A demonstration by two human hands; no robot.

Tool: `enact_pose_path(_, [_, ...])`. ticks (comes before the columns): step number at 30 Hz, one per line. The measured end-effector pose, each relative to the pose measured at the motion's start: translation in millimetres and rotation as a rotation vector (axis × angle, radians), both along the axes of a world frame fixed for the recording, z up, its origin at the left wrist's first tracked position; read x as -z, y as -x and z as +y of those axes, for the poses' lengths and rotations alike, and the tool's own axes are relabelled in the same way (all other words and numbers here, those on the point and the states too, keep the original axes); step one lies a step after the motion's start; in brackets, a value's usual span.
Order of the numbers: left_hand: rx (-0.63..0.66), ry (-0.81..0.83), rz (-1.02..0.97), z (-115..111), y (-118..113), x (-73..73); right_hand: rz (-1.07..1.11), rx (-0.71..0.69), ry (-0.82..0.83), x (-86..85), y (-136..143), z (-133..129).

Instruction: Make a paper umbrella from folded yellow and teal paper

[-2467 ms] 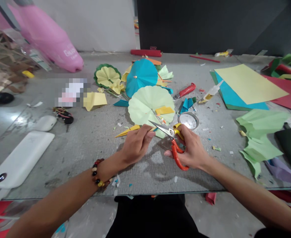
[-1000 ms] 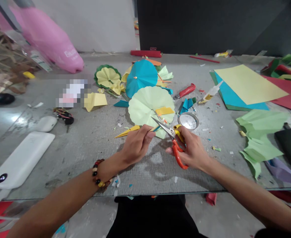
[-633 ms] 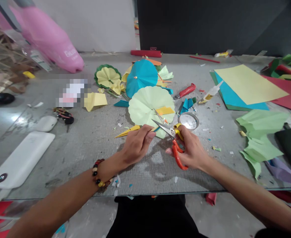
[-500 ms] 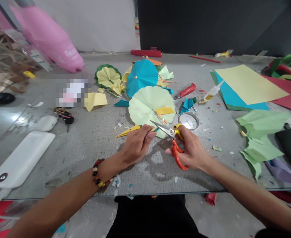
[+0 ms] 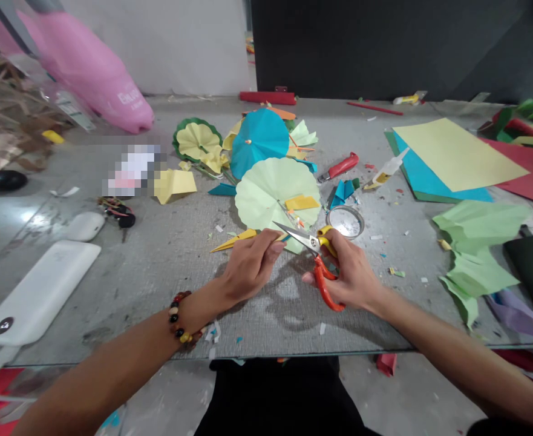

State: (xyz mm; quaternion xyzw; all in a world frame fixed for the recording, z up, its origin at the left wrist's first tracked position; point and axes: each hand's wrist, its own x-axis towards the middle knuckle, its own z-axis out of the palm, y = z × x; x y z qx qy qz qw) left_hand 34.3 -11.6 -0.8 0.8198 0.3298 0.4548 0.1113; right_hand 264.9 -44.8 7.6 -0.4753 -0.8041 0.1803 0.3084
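Observation:
My right hand (image 5: 348, 269) is closed round the handles of the scissors (image 5: 309, 241), one loop yellow and one orange-red. The blades lie slightly apart and point left, just above the fingertips of my left hand (image 5: 253, 260). That hand pinches a small strip of paper (image 5: 285, 237), bluish and pale, mostly hidden by the fingers. Behind the blades lies a pale green scalloped paper disc (image 5: 266, 188), with a folded yellow paper piece (image 5: 301, 203) on it. A pointed yellow paper piece (image 5: 234, 241) is left of my left hand.
A blue paper umbrella (image 5: 261, 142) stands behind the disc. To the right are a tape ring (image 5: 361, 225), a red cutter (image 5: 342, 166), a glue bottle (image 5: 388, 168), coloured sheets (image 5: 457, 154) and crumpled green paper (image 5: 479, 266). A white power bank (image 5: 43, 290) lies at left.
The scissors have shifted very slightly to the left. Both hands otherwise keep their places and their grips.

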Motion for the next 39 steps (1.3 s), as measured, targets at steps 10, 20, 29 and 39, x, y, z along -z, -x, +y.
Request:
enact_pose_path(10, [0.004,-0.036,0.017,4.8,2.8,3.5,0.016,0.021,0.005,-8.8,-8.1,7.1])
enact_pose_path(20, [-0.016,-0.015,0.02,5.6,4.0,5.9,0.064,0.04,0.012,-11.5,-7.4,7.4])
enact_pose_path(29, [-0.015,-0.031,0.026,6.4,4.0,7.7,0.09,0.06,0.028,-13.0,-7.0,7.5])
enact_pose_path(39, [-0.015,-0.041,0.036,4.4,2.8,5.9,0.076,0.124,0.073,-7.1,-4.5,6.2])
